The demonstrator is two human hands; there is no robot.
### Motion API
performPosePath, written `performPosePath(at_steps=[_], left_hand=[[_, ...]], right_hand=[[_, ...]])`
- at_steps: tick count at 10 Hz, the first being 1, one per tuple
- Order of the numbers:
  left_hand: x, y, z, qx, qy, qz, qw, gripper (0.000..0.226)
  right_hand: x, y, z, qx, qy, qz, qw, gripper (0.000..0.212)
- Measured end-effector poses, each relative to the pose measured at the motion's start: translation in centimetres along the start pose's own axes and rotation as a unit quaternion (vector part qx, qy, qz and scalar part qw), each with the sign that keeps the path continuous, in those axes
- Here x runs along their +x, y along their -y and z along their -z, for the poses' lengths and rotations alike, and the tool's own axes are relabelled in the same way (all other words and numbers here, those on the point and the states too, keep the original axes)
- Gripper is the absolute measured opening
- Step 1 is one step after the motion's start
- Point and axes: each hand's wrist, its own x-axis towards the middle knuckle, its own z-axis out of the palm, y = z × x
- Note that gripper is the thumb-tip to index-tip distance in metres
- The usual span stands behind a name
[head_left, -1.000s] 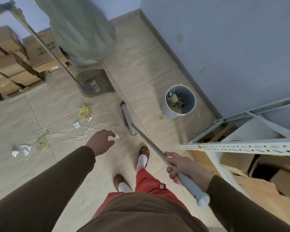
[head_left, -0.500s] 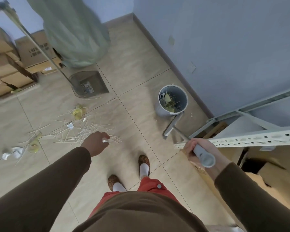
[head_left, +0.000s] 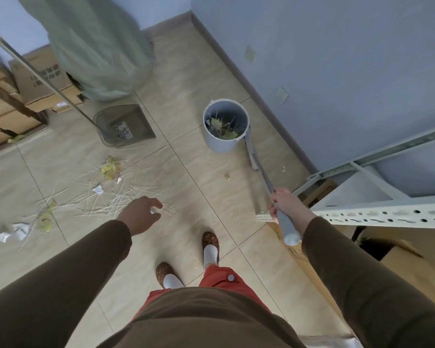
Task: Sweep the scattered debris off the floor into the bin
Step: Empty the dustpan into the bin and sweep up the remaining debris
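Grey: 1 bin, 1 broom

Grey bin — leopard-print slippers.

Brown long sleeves, red trousers, leopard-print slippers, white socks.
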Motion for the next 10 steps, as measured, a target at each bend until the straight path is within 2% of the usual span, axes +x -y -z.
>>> performPosePath(at_steps=[1, 2, 3, 4, 5, 6, 8, 10], left_hand=[[0.1, -0.4, 0.0, 0.004, 0.000, -0.001, 1.000, 0.031], [-0.3, -0.3, -0.2, 0.016, 0.010, 0.003, 1.000, 0.032], [-0.9, 0.1, -0.6, 0.028, 0.016, 0.011, 0.999, 0.033], [-1.4, 0.5, -1.0, 0.039, 0.022, 0.025, 0.999, 0.033], [-1.9, 0.9, -1.4, 0.046, 0.024, 0.035, 0.998, 0.033], [-2.4, 1.2, -1.7, 0.047, 0.028, 0.040, 0.998, 0.034], [-2.3, 0.3, -1.9, 0.039, 0.040, 0.031, 0.998, 0.034], [-2.3, -0.9, -1.8, 0.013, 0.016, 0.004, 1.000, 0.034]], right_hand=[[3.4, -0.4, 1.8, -0.144, -0.049, 0.048, 0.987, 0.040], [7.5, 0.2, 4.0, -0.194, -0.099, 0.038, 0.975, 0.045], [10.8, 0.5, 5.2, -0.182, -0.116, 0.025, 0.976, 0.048], [13.2, -1.0, 4.8, -0.116, -0.120, -0.024, 0.986, 0.049], [10.8, -4.0, 1.8, -0.262, -0.104, -0.024, 0.959, 0.031], [7.2, -6.5, -1.5, -0.104, -0.091, -0.044, 0.989, 0.030], [0.2, -9.3, -3.5, -0.015, 0.044, -0.039, 0.998, 0.032], [-3.6, -9.6, -5.1, 0.043, 0.033, -0.017, 0.998, 0.025]])
